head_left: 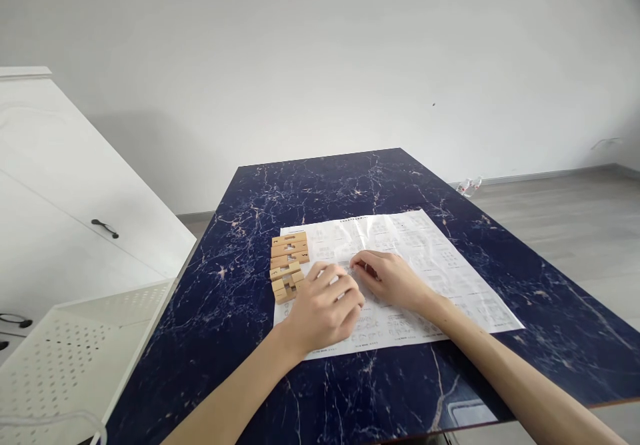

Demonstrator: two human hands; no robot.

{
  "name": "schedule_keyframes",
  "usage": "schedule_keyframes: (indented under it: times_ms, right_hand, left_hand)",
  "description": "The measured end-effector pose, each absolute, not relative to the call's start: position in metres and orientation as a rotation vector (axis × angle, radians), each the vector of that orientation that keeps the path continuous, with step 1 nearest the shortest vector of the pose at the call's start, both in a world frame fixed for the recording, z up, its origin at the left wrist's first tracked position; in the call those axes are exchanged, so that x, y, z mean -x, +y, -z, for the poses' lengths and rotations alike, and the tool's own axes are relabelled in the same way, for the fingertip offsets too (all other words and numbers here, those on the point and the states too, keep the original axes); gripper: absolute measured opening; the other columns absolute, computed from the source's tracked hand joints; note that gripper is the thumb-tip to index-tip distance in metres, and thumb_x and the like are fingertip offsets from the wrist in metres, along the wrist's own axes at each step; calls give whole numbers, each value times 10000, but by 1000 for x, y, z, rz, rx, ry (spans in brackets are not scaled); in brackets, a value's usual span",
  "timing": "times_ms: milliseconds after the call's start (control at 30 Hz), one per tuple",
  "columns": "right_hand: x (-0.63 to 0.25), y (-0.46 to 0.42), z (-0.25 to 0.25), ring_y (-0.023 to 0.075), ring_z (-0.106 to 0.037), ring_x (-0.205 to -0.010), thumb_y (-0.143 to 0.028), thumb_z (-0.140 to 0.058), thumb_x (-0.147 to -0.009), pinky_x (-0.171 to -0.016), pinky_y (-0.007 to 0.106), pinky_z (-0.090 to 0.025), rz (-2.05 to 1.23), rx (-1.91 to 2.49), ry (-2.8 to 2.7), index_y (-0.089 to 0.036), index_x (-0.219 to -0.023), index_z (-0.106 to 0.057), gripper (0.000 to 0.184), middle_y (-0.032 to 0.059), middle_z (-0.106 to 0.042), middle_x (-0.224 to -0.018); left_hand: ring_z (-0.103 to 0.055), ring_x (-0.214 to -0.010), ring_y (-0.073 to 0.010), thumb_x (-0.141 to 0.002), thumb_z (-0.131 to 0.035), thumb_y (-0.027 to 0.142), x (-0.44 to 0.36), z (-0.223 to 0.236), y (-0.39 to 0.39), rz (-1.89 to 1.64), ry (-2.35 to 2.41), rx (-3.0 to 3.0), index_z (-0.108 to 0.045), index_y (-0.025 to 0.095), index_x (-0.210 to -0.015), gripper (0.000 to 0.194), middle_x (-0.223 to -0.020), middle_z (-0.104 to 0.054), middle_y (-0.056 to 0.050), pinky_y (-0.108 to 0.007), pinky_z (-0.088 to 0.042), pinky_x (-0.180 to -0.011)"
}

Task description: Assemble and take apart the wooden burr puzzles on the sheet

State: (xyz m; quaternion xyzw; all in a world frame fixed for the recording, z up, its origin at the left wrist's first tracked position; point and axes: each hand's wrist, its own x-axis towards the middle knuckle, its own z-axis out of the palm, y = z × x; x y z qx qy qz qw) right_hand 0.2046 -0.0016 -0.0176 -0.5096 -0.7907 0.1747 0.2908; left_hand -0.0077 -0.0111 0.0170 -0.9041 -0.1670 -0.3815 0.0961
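Left hand (327,304), right hand (390,276) both half-curled; can't tell grip contents. Wooden pieces (288,258) at left hand's 10 o'clock: sideways nudge could scatter them.

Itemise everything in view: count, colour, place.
Notched wooden pieces: several, tan, along the sheet's left side
Printed sheet: one, white, flat on the table
Table: one, dark blue with pale veining, centre
Cabinet: one, white, left
Handle: one, black, on the cabinet
Perforated panel: one, off-white, lower left
Cable: one, whitish, lower-left corner
Clear items: apparently two, red marks, beyond the table's right edge
Wall: one visible, pale grey, background
Floor: one, grey, right
Left hand: one, bare, beside the pieces
Right hand: one, bare, over the sheet
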Motion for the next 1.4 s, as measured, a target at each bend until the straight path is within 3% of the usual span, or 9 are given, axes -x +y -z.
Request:
schedule_keyframes:
  times_ms: [133,267,367,467,567,667,1067,1400]
  right_hand:
    - [-204,-1,15,204,-711,-800,-212,-507,-1042,-709,327,-471,-474,1382,-2117,-229,-1035,-672,166,38,-785,-979]
    - [-203,-2,13,205,-708,-777,-221,-507,-1045,-703,331,-471,-474,1403,-2124,-230,-1043,-672,165,37,-790,-979]
    - [-203,-2,12,207,-712,-781,-226,-504,-1051,-702,330,-475,-478,1407,-2126,-226,-1042,-673,169,43,-793,-994]
    - [-203,-3,11,209,-715,-782,-229,-503,-1054,-696,331,-480,-487,1416,-2128,-224,-1043,-676,174,48,-795,-1005]
    - [-204,-2,12,212,-716,-779,-227,-502,-1053,-690,334,-487,-474,1417,-2139,-226,-1054,-683,181,54,-797,-1003]
    - [-204,-2,12,217,-722,-788,-225,-496,-1051,-691,338,-498,-463,1398,-2148,-226,-1071,-691,195,61,-799,-1007]
    - [-203,-4,8,211,-716,-777,-221,-481,-1046,-683,342,-498,-494,1409,-2131,-214,-1099,-699,224,62,-799,-1005]
    - [-204,-4,10,221,-724,-786,-219,-496,-1041,-685,347,-507,-472,1406,-2149,-223,-1094,-697,207,71,-804,-1026]
  left_hand:
    - [-638,-918,-219,-933,-569,37,11,-20,-1,1211,-798,2609,-602,206,-862,187,-878,-743,-4,-399,-486,-869]
    - [-650,-1170,-306,-967,-592,138,14,-15,3,1028,-1154,2551,-639,172,-1134,177,-1203,-741,-110,-480,-519,-1019]
    - [-556,-1387,-413,-1028,-608,429,14,-3,2,764,-1293,2502,-599,101,-1329,446,-1450,-637,-218,-594,-447,-1163]
    - [-414,-1530,-470,-1038,-450,692,15,6,1,557,-1396,2455,-508,23,-1495,812,-1594,-501,-297,-674,-290,-1267]
    - [-353,-1557,-509,-1021,-298,784,17,4,3,447,-1537,2401,-455,-64,-1549,1011,-1601,-464,-342,-713,-137,-1301]
    - [-325,-1562,-530,-1035,-189,768,20,-2,8,414,-1631,2336,-479,-109,-1531,1049,-1557,-515,-348,-734,-57,-1300]
    - [-394,-1530,-522,-1034,-119,765,24,-1,14,359,-1636,2280,-655,-53,-1414,1049,-1433,-660,-287,-719,-56,-1312]
    - [-370,-1552,-500,-1019,-91,788,25,5,18,347,-1683,2300,-535,-40,-1533,1070,-1550,-556,-288,-724,-25,-1305]
